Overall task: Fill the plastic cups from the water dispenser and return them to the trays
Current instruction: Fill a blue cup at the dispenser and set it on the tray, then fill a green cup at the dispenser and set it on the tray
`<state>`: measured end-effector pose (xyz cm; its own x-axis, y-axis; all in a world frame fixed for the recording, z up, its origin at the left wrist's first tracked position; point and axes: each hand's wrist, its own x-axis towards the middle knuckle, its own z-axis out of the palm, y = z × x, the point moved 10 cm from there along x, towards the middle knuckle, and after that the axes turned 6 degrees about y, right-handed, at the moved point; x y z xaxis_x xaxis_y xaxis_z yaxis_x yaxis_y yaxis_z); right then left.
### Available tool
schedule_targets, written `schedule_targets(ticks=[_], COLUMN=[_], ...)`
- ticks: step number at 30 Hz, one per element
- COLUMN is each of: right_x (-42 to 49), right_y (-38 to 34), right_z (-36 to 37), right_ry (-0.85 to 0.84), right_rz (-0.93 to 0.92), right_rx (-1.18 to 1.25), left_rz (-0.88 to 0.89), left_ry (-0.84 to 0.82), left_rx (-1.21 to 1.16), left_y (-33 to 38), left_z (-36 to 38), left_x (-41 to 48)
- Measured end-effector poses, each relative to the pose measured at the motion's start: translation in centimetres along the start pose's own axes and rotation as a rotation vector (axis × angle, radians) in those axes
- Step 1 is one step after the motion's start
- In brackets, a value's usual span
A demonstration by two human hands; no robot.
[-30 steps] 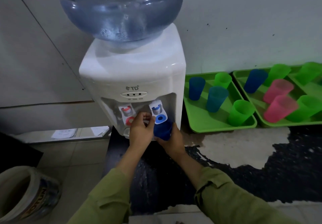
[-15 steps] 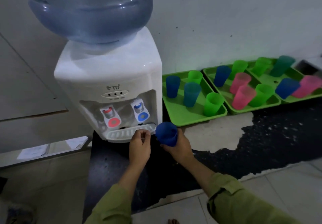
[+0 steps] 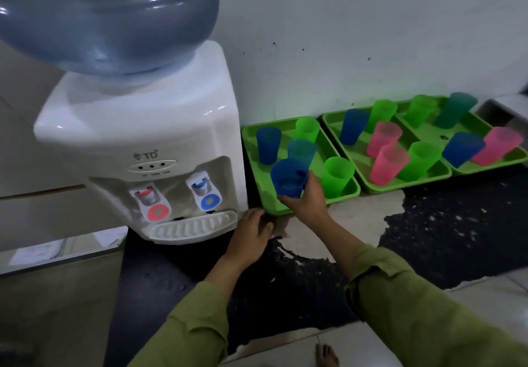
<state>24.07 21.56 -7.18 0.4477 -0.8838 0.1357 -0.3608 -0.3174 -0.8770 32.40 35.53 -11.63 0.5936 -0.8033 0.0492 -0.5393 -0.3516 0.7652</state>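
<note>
- Head view: the right hand (image 3: 308,199) grips the blue cup (image 3: 289,176) low on its wall, fingers curled round the far side; the cup is upright and held over the front left part of the nearest tray (image 3: 344,196); whether its base touches the tray I cannot tell
- The left hand (image 3: 253,231) holds nothing; its fingers lie relaxed and a little spread, near the dispenser (image 3: 148,138) base and the tray's corner; the two hands are apart
- Inside the cup a paler disc shows, which I take for water, so it is probably filled and due to be set down
- Handling, as a judgement: thin plastic, light even when full, and likely to flex if squeezed; a hard pinch near the rim could push water over the edge; a smooth wall may be slick if wet
- Best hold: round the lower half or the middle with an even wrap, as now, with the rim level; let go only once the base sits flat
- Other cups (image 3: 268,145) stand near on the same tray; the free patch at the front left looks the safest spot, since a nudge could tip these light neighbours
</note>
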Motion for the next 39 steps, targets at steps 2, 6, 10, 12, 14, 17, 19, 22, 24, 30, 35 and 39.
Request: schedule_targets(ticks=[2, 6, 10, 12, 14, 17, 19, 22, 24, 30, 35, 39], right_x=[1.5, 2.9, 3.6, 3.6, 3.6, 3.6, 3.3, 2.9, 2.4, 2.5, 4.8, 5.9], right_y=[1.0, 3.1, 5.0, 5.4, 5.7, 6.1, 6.1, 6.2, 6.3, 8.6, 10.5, 13.1], right_z=[1.0, 2.9, 3.3, 3.4, 3.4, 3.4, 3.1, 0.6, -1.6, -9.0, -12.2, -11.1], right_ry=[-0.053, -0.181, -0.226, -0.236, -0.248, -0.289, -0.308, -0.263, -0.214, -0.112, -0.078, -0.258], right_rz=[0.014, 0.015, 0.049, 0.045, 0.038, 0.037, 0.027, -0.055, -0.168, -0.349, -0.375, -0.287], right_rx=[-0.038, -0.095, -0.049, -0.019, -0.017, -0.026, -0.036, -0.059, -0.120, -0.376, -0.588, -0.693], left_rz=[-0.013, -0.085, -0.126, -0.152, -0.163, -0.176, -0.164, -0.138, -0.126, 0.011, -0.067, -0.170], left_ry=[0.004, 0.027, 0.044, 0.058, 0.078, 0.098, 0.125, 0.224, 0.289, 0.137, 0.182, 0.232], left_rx=[0.044, 0.080, 0.120, 0.122, 0.120, 0.131, 0.164, 0.199, 0.195, 0.214, 0.001, -0.143], left_y=[-0.3, -1.3, -1.7, -1.9, -1.9, -1.5, -1.1, 0.2, 1.1, 6.1, 9.2, 10.1], left_z=[0.4, 1.3, 2.3, 2.6, 2.5, 2.7, 2.9, 3.3, 3.7, 9.4, 12.3, 13.7], left_x=[0.8, 1.9, 2.2, 2.0, 2.0, 1.8, 1.5, 0.6, 0.2, 2.4, 6.1, 8.9])
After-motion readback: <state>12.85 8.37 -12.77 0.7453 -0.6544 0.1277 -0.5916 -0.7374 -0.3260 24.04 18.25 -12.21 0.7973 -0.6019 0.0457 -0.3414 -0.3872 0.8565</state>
